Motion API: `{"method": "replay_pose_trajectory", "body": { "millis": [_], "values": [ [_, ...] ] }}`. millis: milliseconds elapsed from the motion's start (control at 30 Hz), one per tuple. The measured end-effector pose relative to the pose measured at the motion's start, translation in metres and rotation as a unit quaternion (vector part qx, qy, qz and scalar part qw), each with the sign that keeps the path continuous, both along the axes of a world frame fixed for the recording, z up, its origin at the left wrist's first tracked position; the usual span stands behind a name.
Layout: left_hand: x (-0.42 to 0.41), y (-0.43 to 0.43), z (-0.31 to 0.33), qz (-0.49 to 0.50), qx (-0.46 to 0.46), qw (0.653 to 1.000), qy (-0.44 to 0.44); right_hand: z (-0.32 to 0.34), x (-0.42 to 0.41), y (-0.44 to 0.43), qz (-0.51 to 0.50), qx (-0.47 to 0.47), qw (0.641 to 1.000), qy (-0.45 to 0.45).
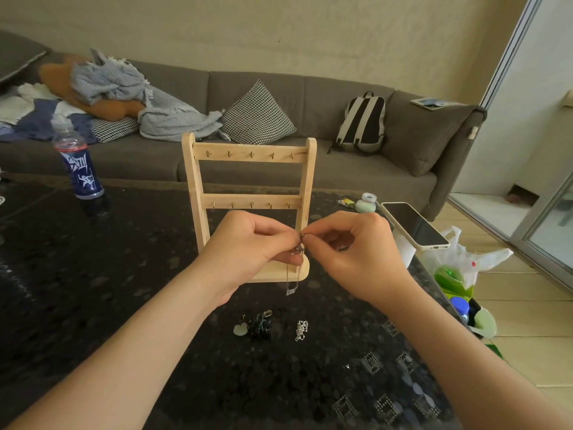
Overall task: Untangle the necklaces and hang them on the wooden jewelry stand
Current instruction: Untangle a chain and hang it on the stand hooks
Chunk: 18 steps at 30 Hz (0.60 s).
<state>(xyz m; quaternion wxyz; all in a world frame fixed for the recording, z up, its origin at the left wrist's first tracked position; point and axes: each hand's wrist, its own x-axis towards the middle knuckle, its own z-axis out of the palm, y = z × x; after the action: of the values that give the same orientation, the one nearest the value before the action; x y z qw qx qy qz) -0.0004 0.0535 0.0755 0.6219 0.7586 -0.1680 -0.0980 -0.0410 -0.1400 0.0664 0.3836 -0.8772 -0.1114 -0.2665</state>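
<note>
The fingers (pixel 319 231) of the left hand (pixel 248 246) and right hand (pixel 350 246) meet tip to tip, both pinching a thin silver necklace (pixel 291 291) whose loop and small pendant hang just below them. Right behind the fingers the wooden jewelry stand (pixel 249 153) stands on the dark tabletop (pixel 124 274). Below the fingers, nearer the person, lie a dark tangled necklace (pixel 259 326) and a small silver chain heap (pixel 301 330).

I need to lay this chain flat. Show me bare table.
Bare: the dark speckled table between the blue-labelled plastic bottle and the light wooden jewelry stand. Crowded: near the tangled dark necklace and small silver chain heap in front of the stand.
</note>
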Motion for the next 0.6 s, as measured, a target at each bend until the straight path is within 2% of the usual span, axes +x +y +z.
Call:
{"method": "replay_pose_trajectory", "body": {
  "millis": [233,400,600],
  "values": [
    [-0.0019,-0.0007,0.0032,0.012,0.023,0.999,-0.042,0.0017,-0.0015,0.0017,0.006,0.096,0.992,0.08],
    [-0.0036,0.0008,0.0054,0.004,0.062,0.993,-0.102,0.0014,-0.0014,0.0032,-0.004,0.103,0.989,0.102],
    [-0.0001,0.0024,0.0023,0.014,0.076,0.98,-0.185,0.0019,-0.0022,0.0052,-0.006,0.082,0.994,0.067]
  ]
}}
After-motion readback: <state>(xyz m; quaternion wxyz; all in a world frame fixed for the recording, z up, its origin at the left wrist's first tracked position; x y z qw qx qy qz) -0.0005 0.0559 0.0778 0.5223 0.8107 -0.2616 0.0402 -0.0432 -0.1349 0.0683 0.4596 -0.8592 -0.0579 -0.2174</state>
